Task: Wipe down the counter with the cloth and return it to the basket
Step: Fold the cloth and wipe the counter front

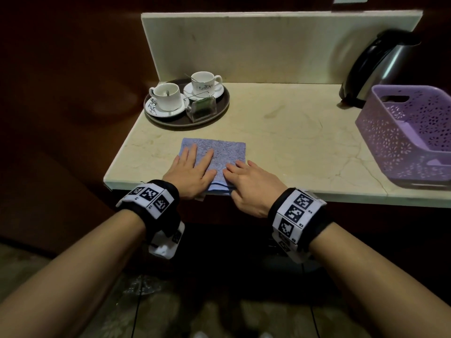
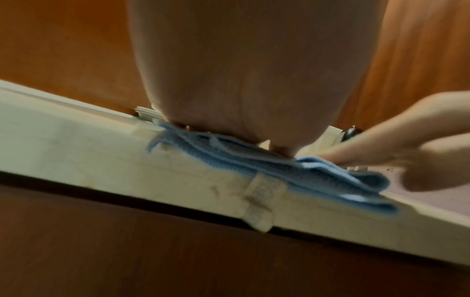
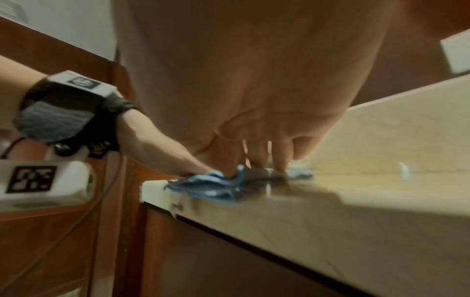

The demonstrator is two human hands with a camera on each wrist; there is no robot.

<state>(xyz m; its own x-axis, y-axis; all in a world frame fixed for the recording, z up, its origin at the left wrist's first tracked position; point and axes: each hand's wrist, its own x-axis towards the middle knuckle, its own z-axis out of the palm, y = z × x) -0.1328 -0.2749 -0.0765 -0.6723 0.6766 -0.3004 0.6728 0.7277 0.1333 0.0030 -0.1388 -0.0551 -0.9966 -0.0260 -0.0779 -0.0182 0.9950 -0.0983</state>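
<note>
A folded blue cloth (image 1: 225, 152) lies at the front edge of the beige marble counter (image 1: 292, 132), its near layers hanging slightly over the edge (image 2: 279, 172). My left hand (image 1: 192, 167) lies flat on the cloth's left half with straight, spread fingers. My right hand (image 1: 246, 178) rests on its right near corner, fingers straight and pressing down (image 3: 257, 158). The purple perforated basket (image 1: 400, 132) stands at the counter's right end, holding nothing that shows.
A dark round tray (image 1: 219, 111) at the back left carries two white cups on saucers and a clear sachet holder. A black and steel kettle (image 1: 375, 67) stands behind the basket. A marble backsplash (image 1: 268, 45) closes the far side; wood panelling lies left.
</note>
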